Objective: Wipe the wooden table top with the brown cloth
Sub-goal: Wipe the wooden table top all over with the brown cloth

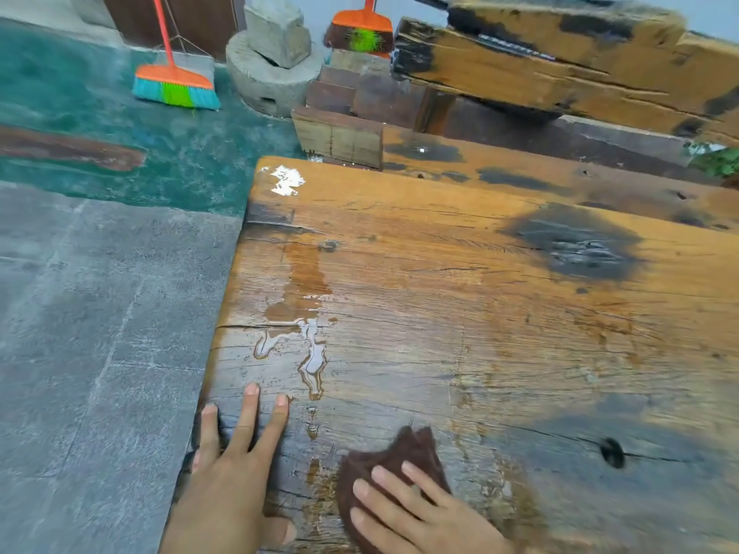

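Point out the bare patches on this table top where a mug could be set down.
The wooden table top is bare between the puddle and the dark knot, and right of the brown cloth. The near left corner is crowded: left hand flat, right hand pressing the cloth.

Our left hand (232,469) lies flat and palm down at the lower left, fingers spread and pointing away from us, the thumb tucked in low toward the right. Our right hand (416,513) sits just beside it at the bottom edge, also palm down, its fingers (384,475) stretched out and angled up to the left. Both wrists run out of view below.
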A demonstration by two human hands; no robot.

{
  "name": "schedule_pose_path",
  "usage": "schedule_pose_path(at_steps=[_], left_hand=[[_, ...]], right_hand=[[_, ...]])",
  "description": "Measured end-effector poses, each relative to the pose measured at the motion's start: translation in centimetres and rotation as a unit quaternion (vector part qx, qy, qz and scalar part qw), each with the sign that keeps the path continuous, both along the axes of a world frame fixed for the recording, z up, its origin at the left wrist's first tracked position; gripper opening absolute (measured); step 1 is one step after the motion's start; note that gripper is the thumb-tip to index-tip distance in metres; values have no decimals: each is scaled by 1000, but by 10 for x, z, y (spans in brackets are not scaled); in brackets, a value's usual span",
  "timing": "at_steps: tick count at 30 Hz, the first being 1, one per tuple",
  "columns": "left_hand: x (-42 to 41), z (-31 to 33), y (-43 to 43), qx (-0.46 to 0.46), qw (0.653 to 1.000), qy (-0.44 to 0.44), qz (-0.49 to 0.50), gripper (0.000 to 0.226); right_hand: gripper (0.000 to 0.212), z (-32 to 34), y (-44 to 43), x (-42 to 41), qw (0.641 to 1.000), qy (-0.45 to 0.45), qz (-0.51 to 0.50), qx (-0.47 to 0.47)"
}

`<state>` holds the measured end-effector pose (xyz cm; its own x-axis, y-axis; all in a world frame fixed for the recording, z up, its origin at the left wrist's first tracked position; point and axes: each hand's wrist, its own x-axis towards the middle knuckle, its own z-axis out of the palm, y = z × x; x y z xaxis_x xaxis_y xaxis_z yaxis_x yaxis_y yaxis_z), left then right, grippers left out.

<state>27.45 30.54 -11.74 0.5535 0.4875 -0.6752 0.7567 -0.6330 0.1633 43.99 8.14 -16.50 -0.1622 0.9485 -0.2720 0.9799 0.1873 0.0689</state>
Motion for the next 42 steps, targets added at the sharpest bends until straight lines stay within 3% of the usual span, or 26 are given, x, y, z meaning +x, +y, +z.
schedule_pose_path(at_steps=[2,3,5,9,14,18,24,28,31,35,37,39,42], left_hand=[[0,2,-1,4,1000,-5,-2,135],[0,2,-1,0,1000,-6,-3,134],[1,2,-1,-6,1000,-7,-3,134],[2,4,-1,-3,1000,-4,1,134],[2,4,-1,-2,1000,5,-1,140],[4,7,0,-4,1000,16,8,142],[10,15,-1,-3,1000,25,7,140],[8,11,-4,24,999,0,27,133],[9,7,-6,86,991,-107,-1,100],[1,1,-13,170,980,-84,-60,59],[1,0,-15,170,981,-80,-54,61],[5,3,-15,129,989,-58,-29,77],[13,2,-9,147,985,-90,5,83]], right_hand=[[89,12,14,16,994,94,-59,-12],[60,17,21,34,995,88,-38,12],[76,21,44,68,995,92,-24,11],[78,18,125,155,971,105,-205,71],[85,20,202,209,932,97,-343,60],[81,22,175,166,957,96,-269,48],[77,7,20,28,991,76,-80,70],[73,10,9,32,996,61,-49,34],[74,13,54,82,981,118,-135,80],[77,19,179,163,942,136,-288,106],[76,20,241,193,930,138,-324,108],[74,23,294,213,926,154,-330,100],[71,29,351,214,938,179,-282,92]])
